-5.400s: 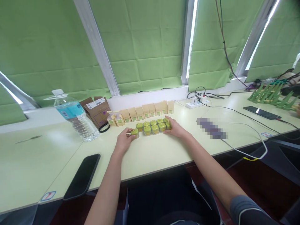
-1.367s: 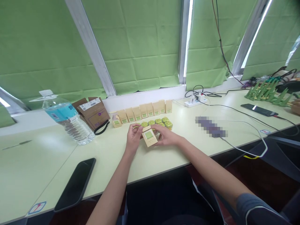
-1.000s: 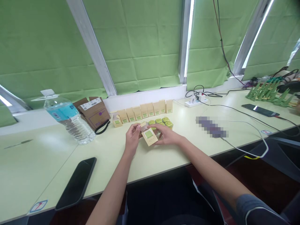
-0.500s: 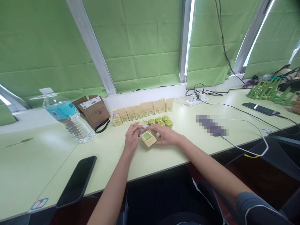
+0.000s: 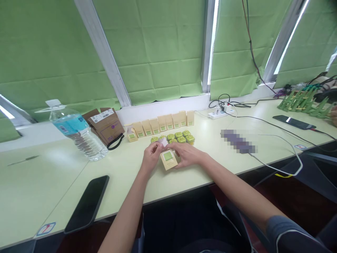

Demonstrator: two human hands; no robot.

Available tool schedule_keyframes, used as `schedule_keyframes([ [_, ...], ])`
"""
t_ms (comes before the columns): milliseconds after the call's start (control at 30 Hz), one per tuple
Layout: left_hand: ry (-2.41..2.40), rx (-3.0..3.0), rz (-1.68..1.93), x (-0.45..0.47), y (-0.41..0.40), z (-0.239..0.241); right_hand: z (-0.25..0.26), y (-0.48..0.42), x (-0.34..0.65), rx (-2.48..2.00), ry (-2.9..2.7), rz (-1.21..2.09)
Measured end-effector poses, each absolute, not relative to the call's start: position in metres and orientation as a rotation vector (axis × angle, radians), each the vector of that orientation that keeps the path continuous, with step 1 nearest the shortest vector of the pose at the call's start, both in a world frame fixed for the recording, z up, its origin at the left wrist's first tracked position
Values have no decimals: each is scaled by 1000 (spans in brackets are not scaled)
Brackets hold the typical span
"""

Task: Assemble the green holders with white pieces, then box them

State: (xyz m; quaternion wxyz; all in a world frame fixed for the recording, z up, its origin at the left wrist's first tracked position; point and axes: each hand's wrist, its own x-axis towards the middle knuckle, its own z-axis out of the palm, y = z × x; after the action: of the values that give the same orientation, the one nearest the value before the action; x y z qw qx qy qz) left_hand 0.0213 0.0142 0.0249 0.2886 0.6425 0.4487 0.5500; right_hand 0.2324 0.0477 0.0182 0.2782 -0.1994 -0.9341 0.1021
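Note:
A small tan cardboard box (image 5: 169,160) with a green square on its front is held tilted above the table, its pale top flap raised. My right hand (image 5: 188,154) is closed around its right side. At the upper left corner, my left hand (image 5: 152,154) pinches the flap with fingertips and thumb. Just behind my hands sit several small green-lidded containers (image 5: 181,139), some partly covered by the box and fingers. Farther back stands a row of matching tan boxes (image 5: 154,125); the leftmost one (image 5: 131,134) has its top open.
On the left are a large water bottle (image 5: 79,130), a brown carton (image 5: 105,126), a black strap (image 5: 116,142), a pen (image 5: 23,160) and a phone (image 5: 87,203). Rightward lie a power strip (image 5: 220,113), cables, a blurred-out item (image 5: 238,141) and another phone (image 5: 293,122).
The held box has shifted slightly right and down and turned more upright. My left fingers have moved along with it, and more of its pale flap shows.

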Motion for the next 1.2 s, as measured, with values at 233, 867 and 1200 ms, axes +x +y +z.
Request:
schedule_keyframes([
  [233, 1103, 1587, 1447, 25, 11, 27, 19, 46, 230, -511, -2560, 247],
  [867, 986, 1159, 1544, 21, 9, 35, 21, 48, 232, -527, -2418, 426],
  [1200, 934, 1145, 1592, 17, 12, 35, 12, 58, 232, -403, -2138, 684],
])
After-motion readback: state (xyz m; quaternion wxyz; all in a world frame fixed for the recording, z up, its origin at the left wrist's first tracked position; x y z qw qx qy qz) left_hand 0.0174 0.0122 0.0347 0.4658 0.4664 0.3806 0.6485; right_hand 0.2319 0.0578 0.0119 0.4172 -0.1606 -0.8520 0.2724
